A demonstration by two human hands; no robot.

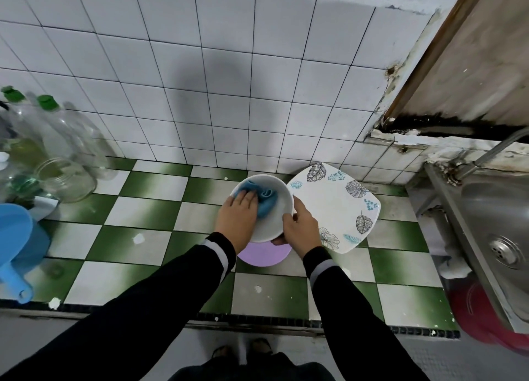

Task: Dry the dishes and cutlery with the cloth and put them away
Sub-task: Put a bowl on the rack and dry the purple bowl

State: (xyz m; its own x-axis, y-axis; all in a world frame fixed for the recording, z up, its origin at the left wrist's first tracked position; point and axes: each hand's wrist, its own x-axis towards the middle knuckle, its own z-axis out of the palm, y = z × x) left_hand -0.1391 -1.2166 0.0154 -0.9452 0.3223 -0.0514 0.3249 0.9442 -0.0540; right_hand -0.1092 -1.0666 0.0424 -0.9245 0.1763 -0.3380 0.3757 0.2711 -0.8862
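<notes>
- Pressing the blue cloth (266, 201) against the inside of the white bowl (279, 219), the left hand (236, 214) had its grip spread, fingers flat on the fabric.
- The right hand (300, 227) held the bowl's near rim, its grip curled round it, thumb on the edge.
- The bowl was tilted above a round purple item (263, 256) on the checked worktop (143, 209), just beside a leaf-patterned square plate (337, 203).
- Green-capped bottles (54, 128) stood at the left; a steel sink (492, 214) lay at the right.

Single head-worn, wide-angle view. Looks forward and steeply down from above and behind left hand (237, 216) and right hand (300, 229); near, hands centred.
</notes>
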